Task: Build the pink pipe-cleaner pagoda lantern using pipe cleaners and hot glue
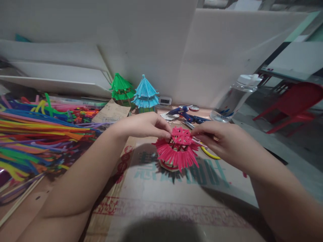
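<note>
A small pink pavilion model [178,151], made of fuzzy pipe cleaners, stands on the printed board [156,198] between my hands. Its lower roof flares out in spiky strips, and a ring with crossing strips sits on top. My left hand [152,126] pinches the left side of this upper ring with thumb and fingers. On the opposite side, my right hand [214,134] has its fingers closed at the ring's right edge. Behind them, a green pavilion model [122,87] and a light blue one [144,94] stand near the white wall.
Bundles of colourful pipe cleaners [37,134] cover the left side. A blue glue gun [183,112], yellow-handled scissors [209,154] and a small digital display [165,100] lie beyond my hands. A clear bottle [233,99] stands at the table's right edge; a red chair [292,104] is farther off.
</note>
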A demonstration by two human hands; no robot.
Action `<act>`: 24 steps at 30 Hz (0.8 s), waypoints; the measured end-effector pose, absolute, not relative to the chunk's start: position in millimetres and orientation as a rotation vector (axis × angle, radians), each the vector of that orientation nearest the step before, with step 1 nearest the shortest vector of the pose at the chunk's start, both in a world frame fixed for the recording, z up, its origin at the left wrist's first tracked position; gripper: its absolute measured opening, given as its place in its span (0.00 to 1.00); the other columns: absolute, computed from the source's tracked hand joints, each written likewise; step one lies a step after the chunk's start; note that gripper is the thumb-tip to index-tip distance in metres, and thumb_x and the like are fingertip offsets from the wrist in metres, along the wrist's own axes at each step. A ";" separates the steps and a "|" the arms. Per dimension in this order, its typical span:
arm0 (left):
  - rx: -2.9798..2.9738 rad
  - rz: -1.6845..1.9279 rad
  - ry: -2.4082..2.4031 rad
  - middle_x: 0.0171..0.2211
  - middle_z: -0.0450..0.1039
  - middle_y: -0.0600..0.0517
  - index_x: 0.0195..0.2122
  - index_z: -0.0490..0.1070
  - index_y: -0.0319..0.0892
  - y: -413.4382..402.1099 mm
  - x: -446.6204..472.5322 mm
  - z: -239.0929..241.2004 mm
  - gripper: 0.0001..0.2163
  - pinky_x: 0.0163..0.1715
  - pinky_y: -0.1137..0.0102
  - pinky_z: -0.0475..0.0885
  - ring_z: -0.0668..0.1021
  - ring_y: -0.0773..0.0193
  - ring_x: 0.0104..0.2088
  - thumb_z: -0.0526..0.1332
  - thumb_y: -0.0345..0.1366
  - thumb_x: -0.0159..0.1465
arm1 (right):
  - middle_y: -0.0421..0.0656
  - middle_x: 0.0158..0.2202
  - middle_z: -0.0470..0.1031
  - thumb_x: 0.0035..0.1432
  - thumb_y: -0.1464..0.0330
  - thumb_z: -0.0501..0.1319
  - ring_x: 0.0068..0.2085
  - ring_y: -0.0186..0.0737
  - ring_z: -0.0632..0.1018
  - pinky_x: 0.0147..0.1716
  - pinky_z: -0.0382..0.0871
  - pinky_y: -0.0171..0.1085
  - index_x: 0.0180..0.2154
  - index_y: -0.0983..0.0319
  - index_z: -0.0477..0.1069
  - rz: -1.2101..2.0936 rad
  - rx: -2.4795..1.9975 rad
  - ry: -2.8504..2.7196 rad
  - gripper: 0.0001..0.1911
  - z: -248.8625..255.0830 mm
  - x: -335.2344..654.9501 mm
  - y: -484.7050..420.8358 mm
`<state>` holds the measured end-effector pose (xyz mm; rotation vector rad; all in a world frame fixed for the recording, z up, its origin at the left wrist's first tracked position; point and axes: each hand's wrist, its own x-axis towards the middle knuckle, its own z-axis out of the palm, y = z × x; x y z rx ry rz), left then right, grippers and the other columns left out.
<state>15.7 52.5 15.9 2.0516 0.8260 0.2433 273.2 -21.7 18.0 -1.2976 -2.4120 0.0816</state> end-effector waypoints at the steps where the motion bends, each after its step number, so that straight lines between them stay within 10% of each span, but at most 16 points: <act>1: 2.062 0.243 0.822 0.32 0.79 0.54 0.35 0.80 0.42 52.5 15.7 16.3 0.09 0.35 0.73 0.69 0.77 0.65 0.33 0.63 0.41 0.61 | 0.40 0.34 0.81 0.65 0.72 0.56 0.33 0.36 0.78 0.32 0.65 0.33 0.38 0.58 0.78 0.080 -1.288 -2.411 0.11 18.3 273.7 -21.9; 24: 2.230 0.197 0.878 0.29 0.77 0.55 0.35 0.79 0.43 52.2 17.7 17.3 0.17 0.32 0.74 0.65 0.76 0.65 0.31 0.60 0.51 0.65 | 0.43 0.45 0.79 0.65 0.77 0.55 0.43 0.37 0.79 0.39 0.69 0.33 0.50 0.54 0.78 0.001 -1.057 -2.461 0.19 15.8 263.2 -26.2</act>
